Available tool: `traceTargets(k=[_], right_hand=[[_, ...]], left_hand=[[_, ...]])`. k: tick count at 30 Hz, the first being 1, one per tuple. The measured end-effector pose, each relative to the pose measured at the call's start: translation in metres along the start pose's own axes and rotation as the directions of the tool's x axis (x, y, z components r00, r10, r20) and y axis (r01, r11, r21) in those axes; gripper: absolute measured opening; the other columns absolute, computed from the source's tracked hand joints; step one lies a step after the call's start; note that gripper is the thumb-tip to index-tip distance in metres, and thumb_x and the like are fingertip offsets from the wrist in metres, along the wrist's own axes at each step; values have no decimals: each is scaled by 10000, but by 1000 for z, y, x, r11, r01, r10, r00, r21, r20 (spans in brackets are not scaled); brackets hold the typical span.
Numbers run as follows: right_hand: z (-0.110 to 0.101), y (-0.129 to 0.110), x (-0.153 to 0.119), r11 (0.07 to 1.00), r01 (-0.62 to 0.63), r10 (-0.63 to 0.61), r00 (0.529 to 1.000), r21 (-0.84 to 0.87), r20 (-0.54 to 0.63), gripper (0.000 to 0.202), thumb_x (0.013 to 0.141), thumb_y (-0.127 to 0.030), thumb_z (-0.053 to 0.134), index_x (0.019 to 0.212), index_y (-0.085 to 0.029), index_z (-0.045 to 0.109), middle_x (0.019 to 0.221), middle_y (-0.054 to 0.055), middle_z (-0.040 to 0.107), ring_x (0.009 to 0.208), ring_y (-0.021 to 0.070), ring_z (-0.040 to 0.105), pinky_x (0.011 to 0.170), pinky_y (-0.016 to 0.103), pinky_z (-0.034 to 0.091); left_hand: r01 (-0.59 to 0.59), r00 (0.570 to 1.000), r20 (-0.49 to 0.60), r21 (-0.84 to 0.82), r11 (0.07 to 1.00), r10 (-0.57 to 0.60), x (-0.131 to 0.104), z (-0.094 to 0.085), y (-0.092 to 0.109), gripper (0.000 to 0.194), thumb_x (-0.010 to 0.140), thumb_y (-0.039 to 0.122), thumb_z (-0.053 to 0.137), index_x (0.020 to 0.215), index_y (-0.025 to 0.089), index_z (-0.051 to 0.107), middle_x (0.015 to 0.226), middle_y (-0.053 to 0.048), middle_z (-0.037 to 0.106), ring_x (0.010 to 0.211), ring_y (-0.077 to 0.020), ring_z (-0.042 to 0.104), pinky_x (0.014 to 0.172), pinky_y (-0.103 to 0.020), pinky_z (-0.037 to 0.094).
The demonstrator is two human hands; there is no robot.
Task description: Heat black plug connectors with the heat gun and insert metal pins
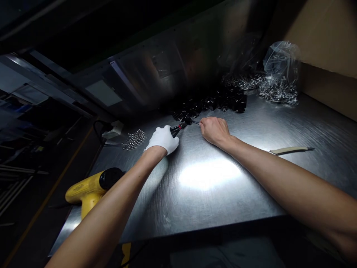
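Two bare forearms reach in from the near side, the left forearm (111, 208) from the near left and the right forearm (290, 182) from the near right, over a brushed metal table (212, 208). The left hand (161, 139), in a white glove, is closed around a black pliers-like tool (178, 127) with a red band, which points to the far right. At its tip sits a small black piece (189, 120). The right hand (214, 128), ungloved, has its fingers curled tightly around a thin metal rod (196, 123) that runs left to this piece, so the piece lies between the two hands. Whether the rod goes into it is too small to tell.

Just beyond lies a heap of black parts (212, 102). Farther right stands a clear plastic bag (280, 74) of shiny metal bits, near a cardboard box (329, 44). Left of the gloved hand, small metal pins (134, 139) lie in rows, near a white block (115, 129). A yellow power tool (86, 190) rests at the near left, partly behind the left forearm. A pale-handled tool (290, 150) lies beyond the right forearm.
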State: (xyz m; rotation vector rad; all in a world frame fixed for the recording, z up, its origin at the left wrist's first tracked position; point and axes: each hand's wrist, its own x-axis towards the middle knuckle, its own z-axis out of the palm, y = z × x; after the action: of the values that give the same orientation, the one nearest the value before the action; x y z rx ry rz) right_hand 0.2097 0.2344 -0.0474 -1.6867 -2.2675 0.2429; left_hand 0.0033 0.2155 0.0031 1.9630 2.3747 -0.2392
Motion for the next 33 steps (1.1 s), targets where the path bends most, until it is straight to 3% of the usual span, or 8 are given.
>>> traceTargets(k=[7,13,19,24,33], right_hand=[[-2,2,2,998,45,-45,999,34,16,297,989,-391,626,1180,-167,661,1183,83,682,1043,224,668,927,460,561],[-3,-11,-4,987,138,-141,990,81,30,305,989,-389,627,1200,-171,653,1192,81,677,1032,220,670,906,448,571],[-14,-2,-4,999,-12,12,1000,33,-13,285,991,-402,620,1139,-163,671,1117,69,695,984,208,678,890,436,572],[-22,14,0,977,-215,215,970,10,-113,320,999,-412,603,1200,-167,646,1151,81,683,1027,228,669,905,453,565],[-8,9,5,990,-133,134,991,57,-21,316,988,-398,627,1203,-169,652,1185,82,679,1027,221,672,906,452,571]], left_hand=[[-56,998,-39,24,998,57,9,0,14,588,841,512,544,1361,240,572,1263,-195,623,1098,-375,670,895,-462,553],[-143,989,-22,8,990,143,5,1,28,484,888,558,485,1242,257,620,1211,-143,694,1054,-359,694,854,-441,564],[-124,992,-15,-8,992,124,4,5,28,536,926,622,417,1251,232,588,1213,-157,707,1067,-350,697,866,-435,556],[-128,992,-20,-26,991,127,1,7,25,572,927,662,395,1267,239,576,1227,-155,702,1079,-351,691,863,-437,552],[-132,991,-2,-1,991,132,-1,-3,30,557,900,652,442,1217,224,604,1202,-169,700,1056,-356,697,847,-433,551]])
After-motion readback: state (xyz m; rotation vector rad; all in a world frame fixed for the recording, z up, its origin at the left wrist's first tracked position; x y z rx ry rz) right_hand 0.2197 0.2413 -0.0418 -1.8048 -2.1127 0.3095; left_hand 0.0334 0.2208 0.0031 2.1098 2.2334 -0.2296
